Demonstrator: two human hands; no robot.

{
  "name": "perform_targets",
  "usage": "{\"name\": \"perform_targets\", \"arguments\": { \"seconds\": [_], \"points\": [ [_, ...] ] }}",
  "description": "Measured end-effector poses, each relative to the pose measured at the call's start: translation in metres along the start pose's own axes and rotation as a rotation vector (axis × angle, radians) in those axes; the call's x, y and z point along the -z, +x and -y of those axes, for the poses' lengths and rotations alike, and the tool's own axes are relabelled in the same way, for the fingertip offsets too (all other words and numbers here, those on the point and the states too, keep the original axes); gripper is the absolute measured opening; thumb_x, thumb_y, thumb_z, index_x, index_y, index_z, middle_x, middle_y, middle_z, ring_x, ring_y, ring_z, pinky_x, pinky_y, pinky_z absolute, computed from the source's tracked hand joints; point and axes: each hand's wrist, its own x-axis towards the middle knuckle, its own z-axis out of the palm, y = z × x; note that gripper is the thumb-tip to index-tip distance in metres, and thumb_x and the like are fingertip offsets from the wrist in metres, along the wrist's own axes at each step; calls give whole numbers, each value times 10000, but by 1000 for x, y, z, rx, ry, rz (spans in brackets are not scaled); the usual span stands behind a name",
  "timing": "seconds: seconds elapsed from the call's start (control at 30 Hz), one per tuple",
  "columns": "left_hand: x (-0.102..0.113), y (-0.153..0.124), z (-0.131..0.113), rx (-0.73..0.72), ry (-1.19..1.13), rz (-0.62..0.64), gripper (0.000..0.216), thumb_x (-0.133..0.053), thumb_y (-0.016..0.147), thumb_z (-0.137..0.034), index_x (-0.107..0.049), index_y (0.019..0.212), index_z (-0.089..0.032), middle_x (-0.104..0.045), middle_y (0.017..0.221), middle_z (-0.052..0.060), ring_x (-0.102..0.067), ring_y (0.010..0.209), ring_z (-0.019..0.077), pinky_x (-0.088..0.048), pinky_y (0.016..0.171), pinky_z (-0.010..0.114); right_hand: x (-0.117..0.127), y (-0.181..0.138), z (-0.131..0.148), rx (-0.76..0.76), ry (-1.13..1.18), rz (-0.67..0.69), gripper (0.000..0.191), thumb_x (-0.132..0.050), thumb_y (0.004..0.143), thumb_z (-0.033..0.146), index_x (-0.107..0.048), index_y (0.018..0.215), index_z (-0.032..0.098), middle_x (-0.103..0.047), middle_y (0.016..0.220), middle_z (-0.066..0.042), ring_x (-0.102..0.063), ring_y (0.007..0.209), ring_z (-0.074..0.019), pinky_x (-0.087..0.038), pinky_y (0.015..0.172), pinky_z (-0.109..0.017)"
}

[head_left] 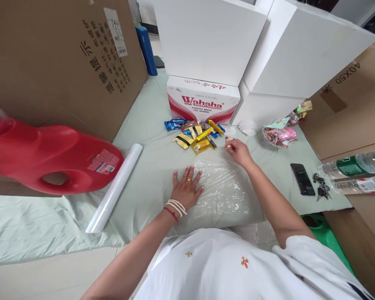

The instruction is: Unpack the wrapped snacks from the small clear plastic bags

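The left forearm (134,254) is extended up and inward from the lower left, and the left hand (186,187) is laid palm down on the table (156,154). Its fingers are spread wide and nothing is gripped; its thumb side is set against the left part of a clear plastic sheet (228,193), which is spread out in front of the body. A ring (189,179) is worn on one finger and bracelets (176,207) around the wrist.

The right forearm (276,204) is angled up and inward from the lower right, with the right hand (238,152) placed beyond the sheet's far edge. Its fingers are curled and nearly closed, and a small red packet (228,141) is pinched between the fingertips. The packet is held just to the right of a pile of wrapped snacks (183,141), heaped before a Wahaha box (203,102). Farther right, a clear bag of sweets (279,136) is seen, with a phone (302,179) and keys (323,191) laid nearer the body.
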Motion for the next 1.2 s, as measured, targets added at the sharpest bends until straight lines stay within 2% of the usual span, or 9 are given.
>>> {"name": "perform_targets", "arguments": {
  "seconds": [0.13, 0.3, 0.47, 0.57, 0.77, 0.87, 0.97, 1.07, 1.2],
  "points": [
    [1, -1, 0, -5, -6, -10, 620, -383, 1033, -528, -402, 1595, -266, -256, 1708, 161, -273, 1573, 348, -72, 1221, 741, -45, 43, 64, 256, -260, 317, 542, -607, 876, 155, -588, 1412, 237, -538, 1472, -109, -557, 1235, -271, -481, 921, -339],
    [0, -2, 1, 9, -39, -32, 614, -388, 1030, -544, -417, 1587, -287, -273, 1706, 141, -295, 1563, 351, -75, 1233, 728, -48, 41, 86, 187, -391, 303, 409, -514, 1005, 251, -600, 1404, 251, -599, 1375, -115, -582, 1199, -279, -492, 872, -336],
    [-1, -3, 1, 12, -69, -51, 609, -390, 1030, -550, -428, 1581, -293, -284, 1702, 136, -294, 1565, 347, -53, 1235, 731, 11, -25, 76, 131, -323, 156, 397, -586, 986, 337, -592, 1373, 245, -631, 1293, -107, -623, 1104, -273, -487, 814, -322],
    [-3, -2, 2, 5, -70, -57, 608, -393, 1030, -543, -433, 1578, -283, -294, 1697, 144, -294, 1565, 350, -51, 1231, 736, 29, -74, 74, 136, -282, 168, 368, -595, 990, 362, -598, 1340, 248, -646, 1220, -95, -635, 1056, -251, -486, 820, -314],
    [0, -2, 3, 48, -65, -85, 581, -399, 1036, -483, -433, 1576, -271, -339, 1682, 143, -353, 1539, 342, -126, 1234, 713, -13, -131, 71, 101, -298, 386, 401, -631, 958, 246, -591, 1357, 244, -612, 1270, -119, -618, 1118, -270, -519, 882, -355],
    [8, -17, 6, 86, -66, -222, 591, -440, 1028, -449, -427, 1575, -226, -327, 1680, 188, -319, 1552, 365, -135, 1233, 705, -16, -149, 57, 146, -110, 316, 517, -628, 975, 284, -481, 1468, 226, -505, 1422, -159, -592, 1196, -267, -530, 980, -406],
    [14, -45, 12, -183, -144, -292, 611, -521, 1001, -425, -412, 1568, -222, -431, 1628, 180, -340, 1547, 324, -139, 1271, 633, 4, -178, 36, 269, 65, 244, 553, -607, 1004, 378, -424, 1510, 252, -468, 1469, -162, -541, 1278, -268, -504, 1063, -447],
    [14, -71, 19, -509, -267, -135, 638, -614, 939, -522, -496, 1486, -215, -506, 1576, 168, -412, 1508, 299, -235, 1275, 556, 19, -214, 14, 345, 83, 332, 590, -682, 951, 466, -496, 1471, 258, -533, 1418, -162, -526, 1282, -302, -492, 1071, -504],
    [13, -79, 26, -481, -347, 47, 238, -522, 1002, -350, -711, 1110, -256, -672, 1406, 108, -501, 1447, 268, -315, 1243, 530, 15, -242, -2, 291, 108, 328, 253, -567, 1018, 348, -694, 1214, 251, -628, 1319, -152, -572, 1212, -288, -507, 1025, -509]
  ]
}}
